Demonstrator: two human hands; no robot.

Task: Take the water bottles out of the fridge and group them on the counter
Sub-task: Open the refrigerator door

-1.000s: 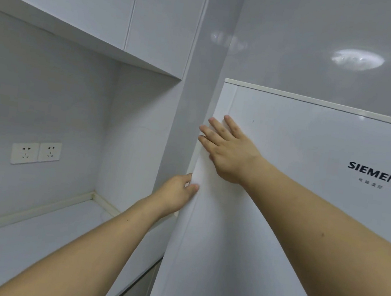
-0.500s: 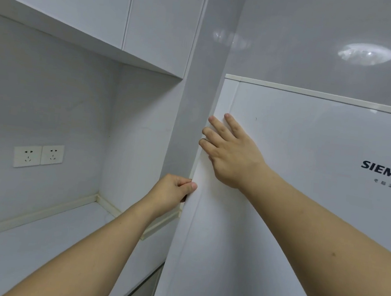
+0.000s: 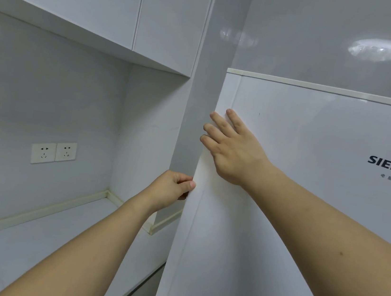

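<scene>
- So the fridge door (image 3: 305,212) is shut as far as I can tell, and no water bottles are in sight. My guess is they're inside, behind that white panel.
- Left hand (image 3: 171,189) is the grip that matters: fingers curled around the door's left vertical edge, thumb on the front face, pinching the edge.
- Right hand (image 3: 234,148) lies flat on the door front just above, fingers straight, tips reaching the same edge. Holding nothing, just pressing.
- Key relation: the edge runs straight up and down, and the left hand is already on it, so I'd say the pull has to come toward the person, door probably hinging on its right side.
- The counter (image 3: 40,239) sits to the left of the fridge, under the wall sockets (image 3: 53,152), close by for grouping the bottles.
- Step: opening the door, nothing taken out yet.
</scene>
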